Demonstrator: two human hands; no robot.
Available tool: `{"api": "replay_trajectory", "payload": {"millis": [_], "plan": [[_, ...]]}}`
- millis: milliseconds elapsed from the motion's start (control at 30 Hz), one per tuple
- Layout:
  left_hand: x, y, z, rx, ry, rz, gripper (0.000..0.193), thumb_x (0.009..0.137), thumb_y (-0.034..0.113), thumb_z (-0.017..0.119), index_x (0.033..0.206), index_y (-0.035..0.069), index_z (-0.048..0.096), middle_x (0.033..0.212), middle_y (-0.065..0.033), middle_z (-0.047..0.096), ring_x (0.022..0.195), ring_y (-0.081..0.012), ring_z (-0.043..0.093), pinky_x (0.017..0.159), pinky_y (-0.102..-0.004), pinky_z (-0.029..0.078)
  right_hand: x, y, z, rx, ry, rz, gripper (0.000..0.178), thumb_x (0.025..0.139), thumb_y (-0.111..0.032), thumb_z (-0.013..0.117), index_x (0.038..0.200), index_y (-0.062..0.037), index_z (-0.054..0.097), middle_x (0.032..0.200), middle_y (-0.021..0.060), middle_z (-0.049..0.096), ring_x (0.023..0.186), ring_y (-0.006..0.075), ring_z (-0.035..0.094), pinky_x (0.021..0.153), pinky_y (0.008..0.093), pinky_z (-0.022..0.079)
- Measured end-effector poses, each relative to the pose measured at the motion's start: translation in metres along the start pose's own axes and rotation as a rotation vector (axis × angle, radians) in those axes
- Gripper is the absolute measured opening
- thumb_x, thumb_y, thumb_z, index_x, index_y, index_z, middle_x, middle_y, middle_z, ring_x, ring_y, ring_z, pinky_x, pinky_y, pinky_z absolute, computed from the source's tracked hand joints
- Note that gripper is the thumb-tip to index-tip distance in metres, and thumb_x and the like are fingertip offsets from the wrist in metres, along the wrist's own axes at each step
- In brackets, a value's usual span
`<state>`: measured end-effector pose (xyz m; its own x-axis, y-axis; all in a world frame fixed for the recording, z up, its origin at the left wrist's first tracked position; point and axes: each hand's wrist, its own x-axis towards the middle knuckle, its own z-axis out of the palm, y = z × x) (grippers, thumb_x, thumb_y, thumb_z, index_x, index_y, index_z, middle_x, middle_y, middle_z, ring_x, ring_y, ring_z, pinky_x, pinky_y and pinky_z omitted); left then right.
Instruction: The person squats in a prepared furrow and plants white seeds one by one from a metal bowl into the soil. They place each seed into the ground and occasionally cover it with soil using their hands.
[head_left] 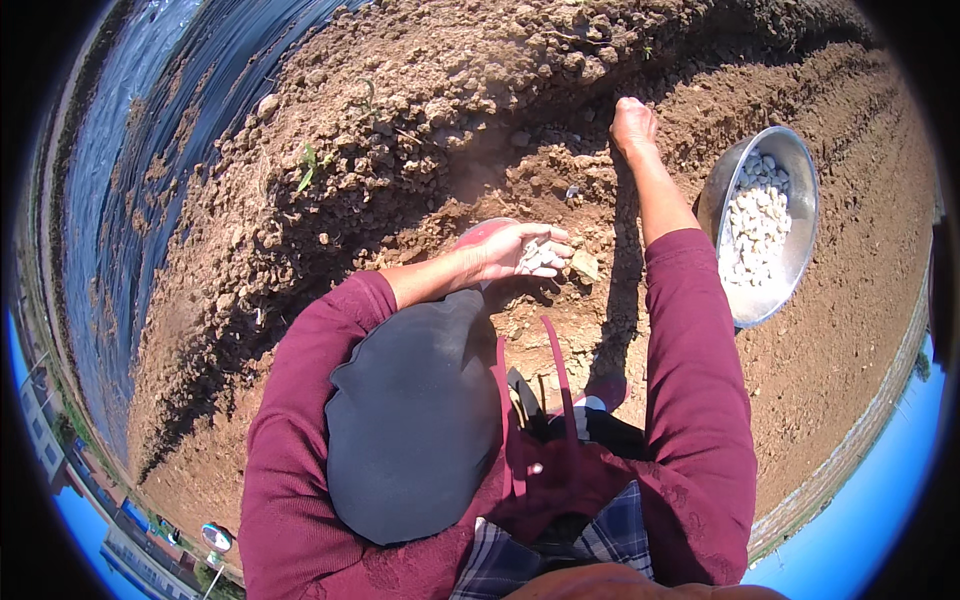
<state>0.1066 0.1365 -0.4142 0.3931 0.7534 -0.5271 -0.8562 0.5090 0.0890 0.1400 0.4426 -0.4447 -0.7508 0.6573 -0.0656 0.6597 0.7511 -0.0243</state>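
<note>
- Left hand (pixel 508 245) lies palm-up, open, likely so white pieces (pixel 539 258) stay put
- Right hand (pixel 634 127) reaches toward soil (pixel 560 110); grip cannot be told
- Metal basin (pixel 803 228) sits right of it, apparently for reach

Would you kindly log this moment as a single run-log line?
left hand: palm open, holding whitish clove-like pieces; right hand: extended over soil, grip unclear; metal basin: right side, holding similar pieces
</note>
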Motion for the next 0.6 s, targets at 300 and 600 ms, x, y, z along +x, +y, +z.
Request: {"api": "replay_trajectory", "payload": {"millis": [300, 600], "plan": [[-0.002, -0.008, -0.021, 0.039, -0.170, 0.016, 0.042, 0.103, 0.030, 0.041, 0.133, 0.002, 0.046, 0.118, -0.0171, 0.062, 0.104, -0.0267, 0.064, 0.089, -0.0419, 0.055, -0.010, 0.008, 0.000, 0.058, 0.012, 0.010, 0.011, 0.081, -0.002, 0.056, 0.088, -0.0018, 0.064, 0.099, 0.0207, 0.064, 0.091, 0.0384, 0.066, 0.078, 0.0458, 0.055], [-0.007, -0.008, -0.020, -0.027, -0.264, 0.048, 0.050, 0.103, 0.037, 0.038, 0.137, 0.001, 0.042, 0.123, -0.0192, 0.061, 0.110, -0.0299, 0.062, 0.094, -0.0428, 0.052, -0.126, -0.025, -0.047, 0.696, -0.012, 0.020, 0.033, 0.082, -0.013, 0.071, 0.113, -0.0054, 0.065, 0.111, 0.0120, 0.062, 0.096, 0.0260, 0.064, 0.083, 0.0344, 0.052]]}}
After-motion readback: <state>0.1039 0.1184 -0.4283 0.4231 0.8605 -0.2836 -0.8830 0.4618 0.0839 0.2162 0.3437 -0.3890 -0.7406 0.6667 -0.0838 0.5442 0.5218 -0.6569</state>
